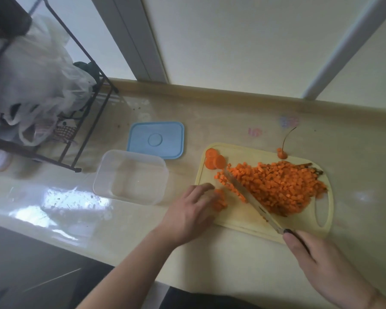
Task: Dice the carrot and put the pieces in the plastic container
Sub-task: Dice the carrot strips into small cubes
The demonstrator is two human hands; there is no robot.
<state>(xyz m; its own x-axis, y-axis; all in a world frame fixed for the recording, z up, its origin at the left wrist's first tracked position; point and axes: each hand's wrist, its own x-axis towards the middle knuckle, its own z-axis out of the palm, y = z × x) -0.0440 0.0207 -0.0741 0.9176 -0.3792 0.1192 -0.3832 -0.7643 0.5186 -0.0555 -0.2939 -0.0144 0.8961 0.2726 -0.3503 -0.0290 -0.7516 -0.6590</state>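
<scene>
On glossy beige table (143, 224), pale yellow cutting board (236, 215) carries diced orange carrot heap (283, 186); left hand (192, 208) pinches remaining slices (220, 200), right hand (321, 262) grips steel knife (250, 197); advise tucked fingertips, clear plastic container (130, 177) empty alongside.

Two bare forearms enter from the lower edge, on the near side of the cutting board (239, 217). Neither arm shows a sleeve, cuff, watch, bracelet or ring as far as the picture reaches. The left hand (191, 210), at the board's left edge, is bare and gloveless, its knuckles and short fingers plain to see. The right hand (321, 262), just off the board's near right corner, is likewise bare, with a short, unpainted thumbnail. Below the arms, dark clothing shows at the frame's bottom edge, its kind unclear.
</scene>
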